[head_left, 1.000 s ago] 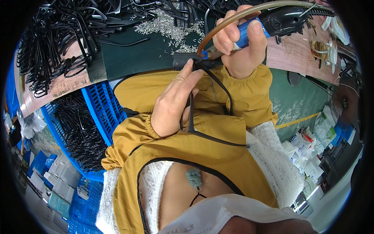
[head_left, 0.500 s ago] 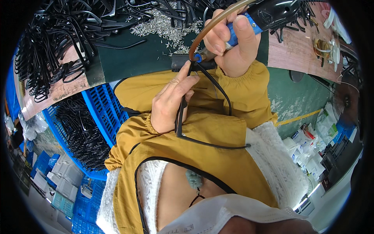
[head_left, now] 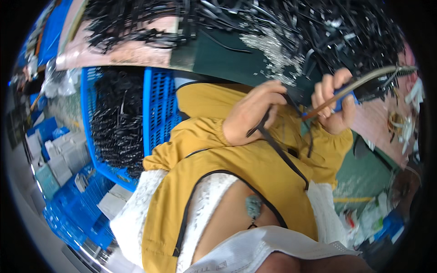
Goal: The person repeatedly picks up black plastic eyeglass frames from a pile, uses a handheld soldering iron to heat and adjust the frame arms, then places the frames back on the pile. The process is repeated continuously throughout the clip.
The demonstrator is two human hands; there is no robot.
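Observation:
My left hand is closed around black spectacle frames, above the lap of my mustard apron. One of their temples slants down to the right across the apron. To the right, my right hand grips a blue-bodied power screwdriver. A brown tube runs along it toward the spectacles. Motion blur hides whether the driver's tip touches them. Small silver metal pieces lie heaped on the dark green mat beyond my hands.
Black spectacle parts are piled along the far bench, with more black frames at its left. Left of my lap, a blue plastic basket holds many black frames. White and blue boxes stand at the lower left.
The whole view has swung, so bench, basket and hands sit further right in the picture. My right hand and screwdriver have drawn away from my left hand. Both hands keep their grip.

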